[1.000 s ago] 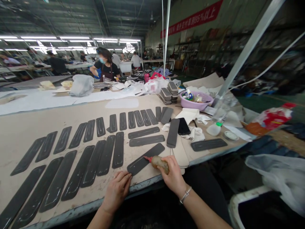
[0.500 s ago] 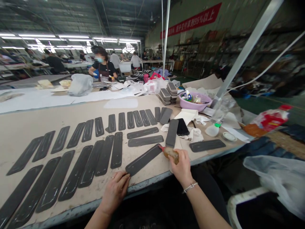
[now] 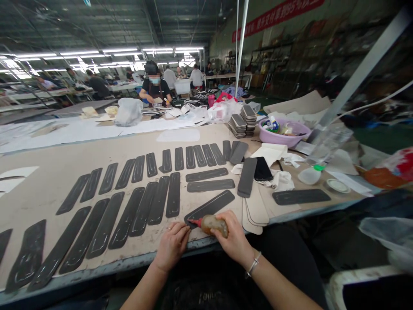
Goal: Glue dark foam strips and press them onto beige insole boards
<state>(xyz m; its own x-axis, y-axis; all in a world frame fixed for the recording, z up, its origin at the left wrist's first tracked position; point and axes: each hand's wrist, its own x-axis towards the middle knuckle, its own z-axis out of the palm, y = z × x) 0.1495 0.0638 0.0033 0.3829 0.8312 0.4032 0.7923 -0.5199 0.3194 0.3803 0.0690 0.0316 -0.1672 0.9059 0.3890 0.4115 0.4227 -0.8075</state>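
Observation:
A brownish squeeze bottle (image 3: 213,224) with a red nozzle lies in my right hand (image 3: 235,239), the fingers wrapped round it. Its tip touches the near-left end of a dark grey rounded strip (image 3: 214,203), which lies slanted at the table's front edge. A thin shiny line runs along that strip's border. My left hand (image 3: 173,242) has its fingers closed at the same end, holding the strip against the table. To the left, two rows of similar dark strips (image 3: 106,224) carry glossy wet lines. Two more strips (image 3: 211,185) lie crosswise just beyond.
Right of my hands are beige pieces (image 3: 257,206), a plain dark strip (image 3: 247,177), a black phone (image 3: 263,168) and a white cloth (image 3: 283,181). Farther back stand stacked pieces (image 3: 238,126) and a purple basin (image 3: 280,138). A masked co-worker (image 3: 155,89) works across the table.
My right hand has brought the bottle's nozzle from the strip's far end to its near-left end, beside my left hand. A shiny line now shows along the strip. The view has swung left.

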